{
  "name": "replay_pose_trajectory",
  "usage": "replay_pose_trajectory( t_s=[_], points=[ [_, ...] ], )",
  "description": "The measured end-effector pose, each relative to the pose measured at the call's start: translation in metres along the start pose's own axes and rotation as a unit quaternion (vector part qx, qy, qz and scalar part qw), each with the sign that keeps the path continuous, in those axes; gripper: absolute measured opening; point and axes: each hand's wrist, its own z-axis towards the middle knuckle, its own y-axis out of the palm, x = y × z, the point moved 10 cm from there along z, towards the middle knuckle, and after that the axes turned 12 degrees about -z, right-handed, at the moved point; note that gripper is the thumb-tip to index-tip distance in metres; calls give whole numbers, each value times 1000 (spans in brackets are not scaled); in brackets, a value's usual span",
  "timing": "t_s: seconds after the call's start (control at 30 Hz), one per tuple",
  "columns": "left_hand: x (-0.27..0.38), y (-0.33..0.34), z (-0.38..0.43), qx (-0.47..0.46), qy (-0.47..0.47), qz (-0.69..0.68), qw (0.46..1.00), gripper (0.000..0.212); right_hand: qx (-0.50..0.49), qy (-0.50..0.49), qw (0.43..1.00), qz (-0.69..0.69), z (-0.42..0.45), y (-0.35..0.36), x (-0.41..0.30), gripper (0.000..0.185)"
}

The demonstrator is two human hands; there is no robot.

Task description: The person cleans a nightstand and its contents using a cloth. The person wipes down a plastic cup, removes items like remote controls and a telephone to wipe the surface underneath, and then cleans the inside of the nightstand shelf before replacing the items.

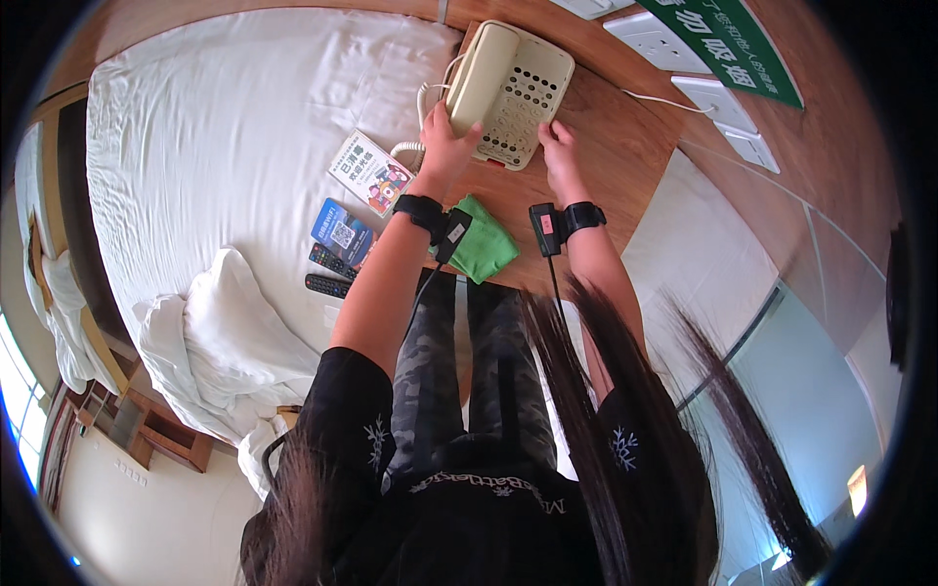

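Note:
A cream corded telephone sits on the wooden bedside table, its handset in the cradle on the left side. My left hand is at the lower left of the phone, thumb and fingers against the handset's side. At the phone's lower right edge is my right hand, with thumb and fingertips close together; whether it grips the edge cannot be told. A folded green cloth lies near the table's front edge, between my forearms. The coiled phone cord runs beside my left wrist.
On the white bed at left lie a printed card, a blue card and two remote controls, near a bunched white cover. Wall sockets and a green sign are beyond the table. A white cable reaches one socket.

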Motion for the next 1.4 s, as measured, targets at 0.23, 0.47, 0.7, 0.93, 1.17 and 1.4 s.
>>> replay_pose_trajectory(
  t_s=[0.23, 0.47, 0.7, 0.93, 1.17, 1.4],
  points=[
    [13, -8, -1, 8, 18, 47, 999, 70, -39, 54, 983, 169, -1, 12, 8, 19],
    [4, -11, 1, -12, 0, 59, 998, 65, -40, 86, 968, 233, -5, 21, -11, 18],
    [31, -6, -8, -30, 57, 76, 995, 62, -48, 76, 960, 264, -4, 11, -6, 26],
    [29, -33, -13, 20, 100, 37, 994, 67, -40, 122, 969, 209, -22, 18, -19, 24],
    [-41, -143, -79, 267, 3, 44, 963, 59, 166, -19, 986, -21, -87, 10, -39, 45],
    [-165, -147, -112, 248, -242, -105, 932, 46, -32, -172, 980, -90, -167, 154, -106, 38]
  ],
)
